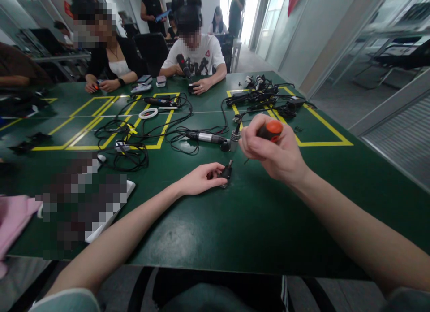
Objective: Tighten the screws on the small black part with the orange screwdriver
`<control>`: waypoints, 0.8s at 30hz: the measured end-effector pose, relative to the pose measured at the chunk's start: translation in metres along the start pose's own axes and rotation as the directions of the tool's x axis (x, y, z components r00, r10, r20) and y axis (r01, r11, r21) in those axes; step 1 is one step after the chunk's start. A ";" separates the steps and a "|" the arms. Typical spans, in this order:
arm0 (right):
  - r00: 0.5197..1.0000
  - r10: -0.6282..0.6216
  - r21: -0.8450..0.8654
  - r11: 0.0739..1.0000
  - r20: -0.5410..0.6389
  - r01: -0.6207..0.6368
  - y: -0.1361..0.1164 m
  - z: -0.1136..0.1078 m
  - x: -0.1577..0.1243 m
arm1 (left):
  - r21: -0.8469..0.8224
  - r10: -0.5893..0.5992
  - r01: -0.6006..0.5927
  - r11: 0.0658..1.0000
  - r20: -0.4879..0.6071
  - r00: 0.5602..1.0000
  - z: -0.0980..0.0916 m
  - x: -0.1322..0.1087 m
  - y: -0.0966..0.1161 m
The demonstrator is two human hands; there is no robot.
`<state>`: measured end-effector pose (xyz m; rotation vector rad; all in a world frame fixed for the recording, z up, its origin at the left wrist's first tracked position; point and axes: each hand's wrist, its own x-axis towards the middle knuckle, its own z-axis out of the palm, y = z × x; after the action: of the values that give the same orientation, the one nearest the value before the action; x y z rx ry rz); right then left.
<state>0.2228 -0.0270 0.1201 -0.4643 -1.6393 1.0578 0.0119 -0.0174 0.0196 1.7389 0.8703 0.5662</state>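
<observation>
My left hand (204,178) is closed on a small black part (227,174) resting on the table, with a short metal stub pointing up from it. In my right hand (280,153), raised above the table, is a screwdriver (273,129) with an orange and black handle. Its thin shaft slants down to the left, its tip apart from the black part. Just beyond the hands stands a silver and black cylindrical piece (234,139). Beside it lies a black and silver electric screwdriver-like tool (205,137) with a cable.
Tangled black cables (129,146) lie left of centre near a white ring of tape (148,113). A heap of black cabled devices (262,97) sits at the back right. A white-edged, blurred-out device (129,186) is by my left forearm. Across the green table (201,231), two people work.
</observation>
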 end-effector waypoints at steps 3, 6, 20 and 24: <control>0.995 0.089 -0.406 0.912 0.048 -0.062 0.008 -0.015 0.005 | -0.146 -0.047 0.048 0.988 0.009 0.999 -0.004 0.002 0.001; 0.950 0.261 -0.566 0.815 0.172 -0.121 0.027 -0.023 0.004 | -0.239 -0.083 0.064 0.969 -0.070 0.994 -0.011 0.004 0.000; 0.851 0.482 -0.550 0.777 0.208 -0.306 0.064 0.007 -0.015 | -0.156 -0.071 0.046 0.987 -0.160 0.984 -0.010 0.006 -0.005; 0.834 0.499 -0.545 0.779 0.237 -0.311 0.065 0.004 -0.014 | -0.067 -0.033 0.024 0.997 -0.136 0.990 -0.010 0.006 -0.002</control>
<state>0.2105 -0.0045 0.0582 -1.0575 -2.2275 1.0858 0.0080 -0.0060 0.0206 1.6409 0.9610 0.6935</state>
